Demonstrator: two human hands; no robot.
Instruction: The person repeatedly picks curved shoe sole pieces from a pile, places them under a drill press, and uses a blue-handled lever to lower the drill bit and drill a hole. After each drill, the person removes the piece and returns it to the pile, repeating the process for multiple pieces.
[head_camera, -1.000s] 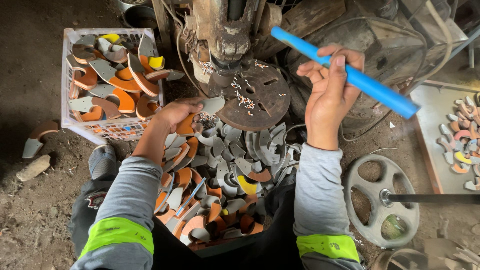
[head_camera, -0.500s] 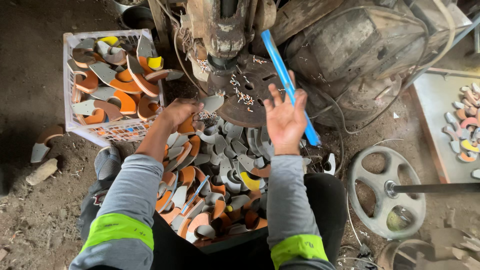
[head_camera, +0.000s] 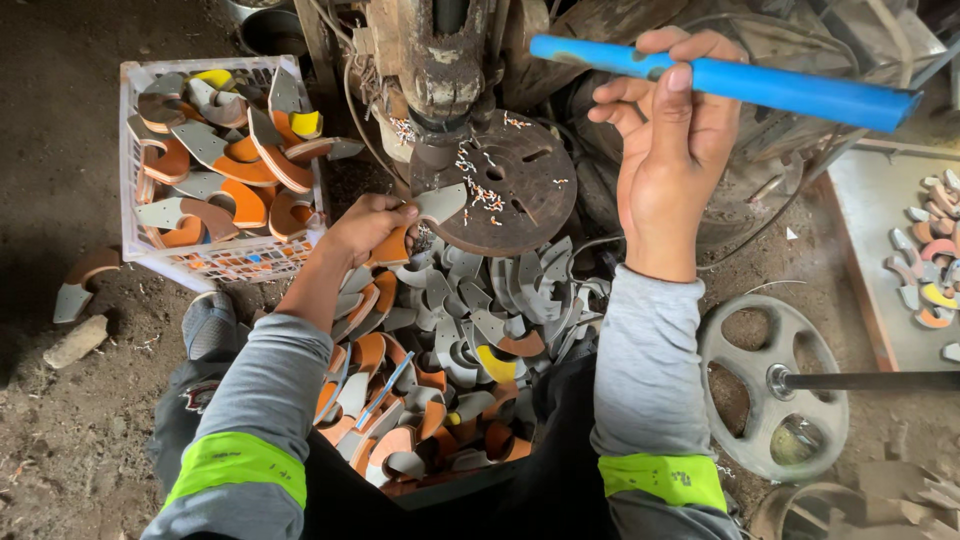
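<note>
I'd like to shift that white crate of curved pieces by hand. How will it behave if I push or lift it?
The white crate is heaped above its rim, so it is probably heavy, and top pieces may slide off if tilted. Its thin lattice walls could flex. On the rough dirt floor it would likely drag, not glide.

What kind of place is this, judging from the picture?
Probably a small, rough workshop for punching or pressing curved pieces: a worn press machine with a round plate, a crate of cut pieces, and a dirt floor.
</note>
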